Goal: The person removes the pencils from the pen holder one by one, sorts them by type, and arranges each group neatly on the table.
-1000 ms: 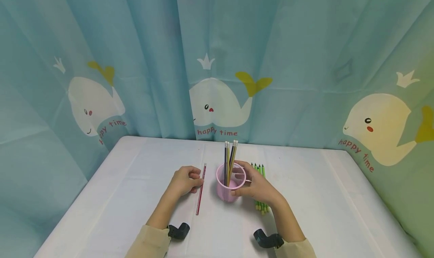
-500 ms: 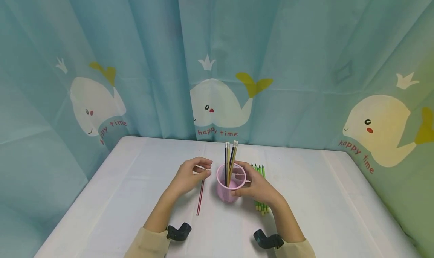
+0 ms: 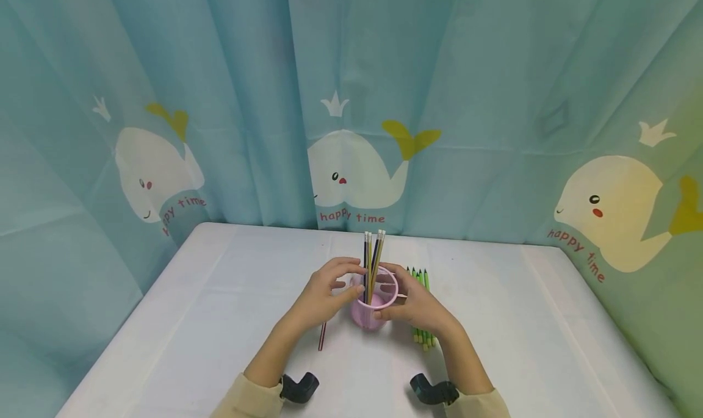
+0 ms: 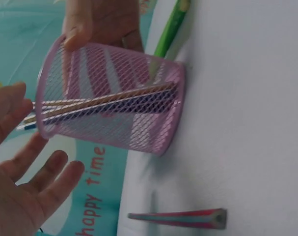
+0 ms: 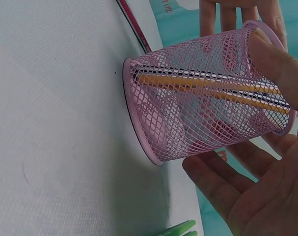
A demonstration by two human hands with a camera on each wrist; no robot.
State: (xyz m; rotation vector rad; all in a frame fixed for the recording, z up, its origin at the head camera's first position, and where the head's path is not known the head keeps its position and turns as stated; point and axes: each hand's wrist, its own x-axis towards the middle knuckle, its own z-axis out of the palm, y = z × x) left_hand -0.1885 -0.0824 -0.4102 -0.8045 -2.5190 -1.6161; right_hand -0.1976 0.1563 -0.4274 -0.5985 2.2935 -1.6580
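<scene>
A pink mesh pencil cup stands upright on the white table, holding several dark and gold-coloured pencils that lean together. My right hand grips the cup from the right, thumb at the rim and fingers round the far side. At the left of the cup is my left hand, its fingers loosely spread, with fingertips right at the rim and the pencil tops; nothing shows in its grasp. Beneath the left hand, a red pencil lies on the table, its upper part hidden in the head view.
Several green pencils lie side by side on the table, to the right of the cup and partly behind the right hand. A teal curtain with whale prints hangs beyond the table's back edge.
My left hand has left the red pencil, which stays on the table, and has moved right to the cup's rim. The right hand has kept its grip on the cup.
</scene>
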